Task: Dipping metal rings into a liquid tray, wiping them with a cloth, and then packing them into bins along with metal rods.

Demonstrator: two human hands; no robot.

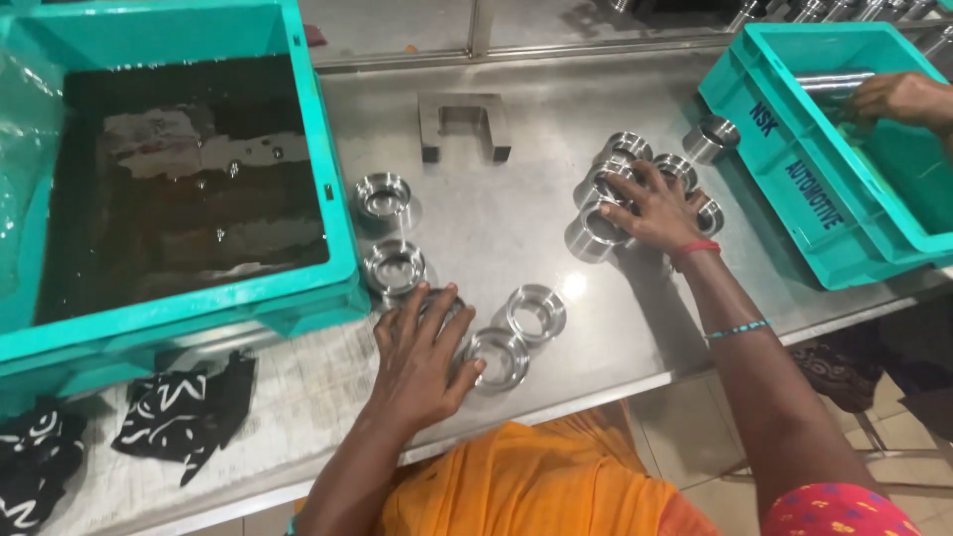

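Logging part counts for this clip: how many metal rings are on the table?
11 rings: five near the left hand, one partly under it; six around the right hand. More may be hidden beneath that hand.

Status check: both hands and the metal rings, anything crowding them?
Left hand flat on near rings. Right hand on far ring cluster. Another person's hand in right crate.

Single head view, looking steeply down, close over steel table point(516, 213).
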